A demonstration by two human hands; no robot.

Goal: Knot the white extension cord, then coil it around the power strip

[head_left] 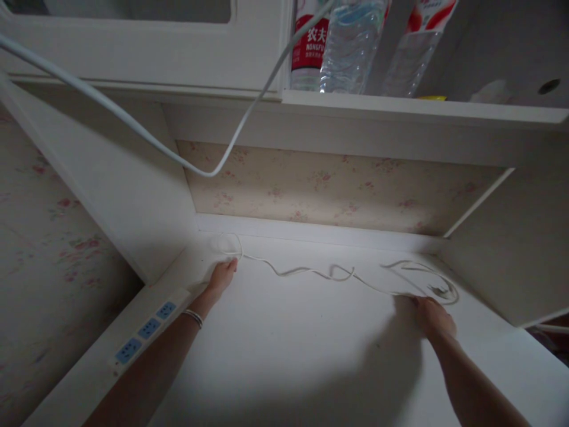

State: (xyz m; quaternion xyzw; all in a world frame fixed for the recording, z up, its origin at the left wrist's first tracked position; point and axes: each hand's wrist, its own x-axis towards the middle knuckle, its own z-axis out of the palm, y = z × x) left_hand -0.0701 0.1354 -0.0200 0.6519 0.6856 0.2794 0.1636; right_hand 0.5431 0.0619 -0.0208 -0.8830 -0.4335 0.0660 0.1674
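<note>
A thin white power cord (306,270) runs in a wavy line along the back of the white desktop (293,338). Its left end makes a loop, and there my left hand (222,276) is closed with its fingertips pinching the cord. My right hand (435,317) is closed on the same cord farther right, beside a loose coil of it. What looks like the plug (439,290) lies inside that coil. Under my left forearm rests a white power strip (149,328) with several blue sockets, partly covered by the arm.
A thicker white cable (208,174) hangs across the upper view, close to the camera. Overhead, a shelf (400,110) holds several plastic bottles (351,47). White side panels (120,178) and floral wallpaper (311,184) border the desktop.
</note>
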